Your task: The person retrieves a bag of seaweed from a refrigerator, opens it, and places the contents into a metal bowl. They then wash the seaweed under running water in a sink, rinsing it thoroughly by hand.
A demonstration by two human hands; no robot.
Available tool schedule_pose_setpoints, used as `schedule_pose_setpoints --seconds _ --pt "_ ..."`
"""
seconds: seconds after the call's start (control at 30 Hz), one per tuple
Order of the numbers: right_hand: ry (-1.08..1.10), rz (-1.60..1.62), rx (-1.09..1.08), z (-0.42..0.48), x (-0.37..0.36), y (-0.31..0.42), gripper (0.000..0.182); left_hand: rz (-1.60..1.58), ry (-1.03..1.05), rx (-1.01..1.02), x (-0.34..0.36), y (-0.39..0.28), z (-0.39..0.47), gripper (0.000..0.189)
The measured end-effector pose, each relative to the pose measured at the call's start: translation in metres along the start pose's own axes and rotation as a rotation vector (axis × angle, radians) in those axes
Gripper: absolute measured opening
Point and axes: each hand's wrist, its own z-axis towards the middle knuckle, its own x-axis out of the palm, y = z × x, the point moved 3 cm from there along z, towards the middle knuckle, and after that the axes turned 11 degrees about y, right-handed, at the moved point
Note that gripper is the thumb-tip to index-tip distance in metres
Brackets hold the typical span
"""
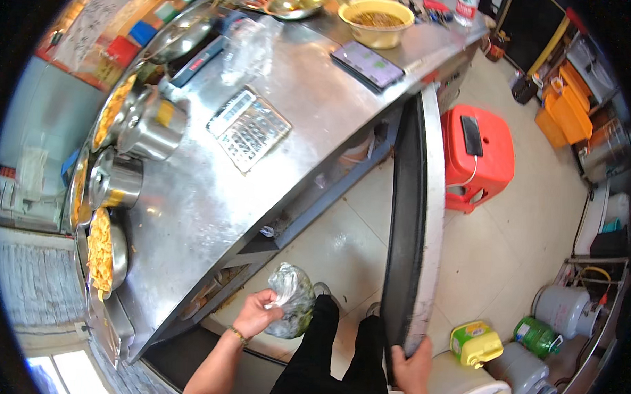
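Observation:
My left hand pinches the gathered neck of a clear plastic bag, which hangs above the floor beside my legs. Something green shows through the plastic, but I cannot tell what it is. My right hand grips the lower end of a swung-out door with a pale edge and a dark inner side. Left of the door runs a stainless steel counter, its lower shelf partly visible beneath the top.
On the counter are a calculator, a tablet, a yellow bowl of brown liquid, lidded steel pots and a bowl of yellow food. A red stool holds a phone on a cable. Gas cylinders stand at right.

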Motion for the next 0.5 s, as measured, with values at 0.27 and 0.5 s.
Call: schedule_pose_setpoints --seconds 0.27,0.5 --pt "0.64 0.06 -0.142 0.004 0.075 0.114 0.067 0.0 -0.065 0.145 -0.073 -0.085 -0.103 0.014" --pt "0.748 -0.126 -0.223 0.018 0.077 0.171 0.047 -0.212 -0.281 0.307 -0.129 -0.085 -0.126 0.015"
